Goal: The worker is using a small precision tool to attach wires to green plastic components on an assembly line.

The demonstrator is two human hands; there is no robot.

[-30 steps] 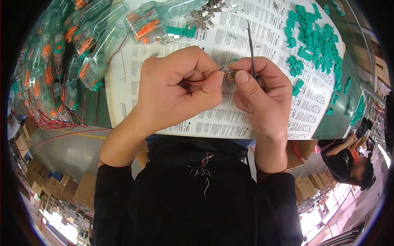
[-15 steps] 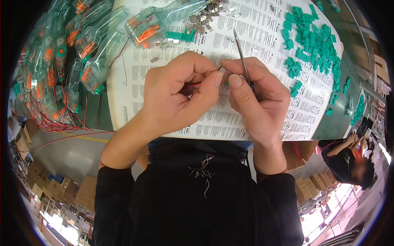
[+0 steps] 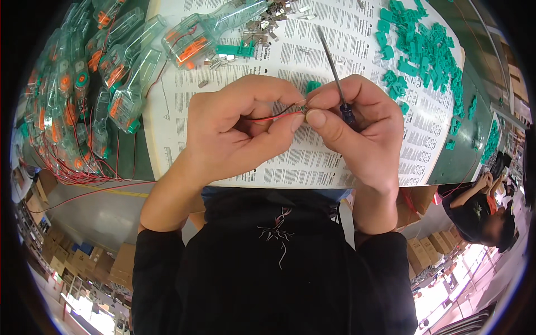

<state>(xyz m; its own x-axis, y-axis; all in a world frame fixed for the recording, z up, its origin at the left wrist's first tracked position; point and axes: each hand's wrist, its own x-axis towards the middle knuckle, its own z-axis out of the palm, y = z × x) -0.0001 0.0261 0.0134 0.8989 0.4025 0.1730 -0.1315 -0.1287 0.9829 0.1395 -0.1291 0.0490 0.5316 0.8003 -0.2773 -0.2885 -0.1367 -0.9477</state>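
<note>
My left hand [image 3: 240,128] is closed in a pinch on a red wire [image 3: 279,116] and a black wire [image 3: 287,111]. Its fingertips meet those of my right hand [image 3: 360,131] at the wire ends. My right thumb and forefinger pinch there too; a tiny part between the fingertips is too small to make out. Tucked in my right fingers is a screwdriver [image 3: 330,58], its dark handle against the palm and its metal shaft pointing away. Just beyond the fingertips a small green plastic piece [image 3: 312,86] lies on the printed paper [image 3: 268,176].
Clear greenish plastic housings [image 3: 125,89] with orange parts and red wires crowd the left. Small metal pieces [image 3: 268,28] lie at the far middle, near a green plastic strip [image 3: 235,49]. Green plastic parts [image 3: 424,50] are heaped at the right. A person [image 3: 480,209] sits farther right.
My fingertips have come nearer to me and the wires between them show more plainly. The screwdriver has shifted slightly right with my right hand. The green piece beyond the fingertips is now uncovered.
</note>
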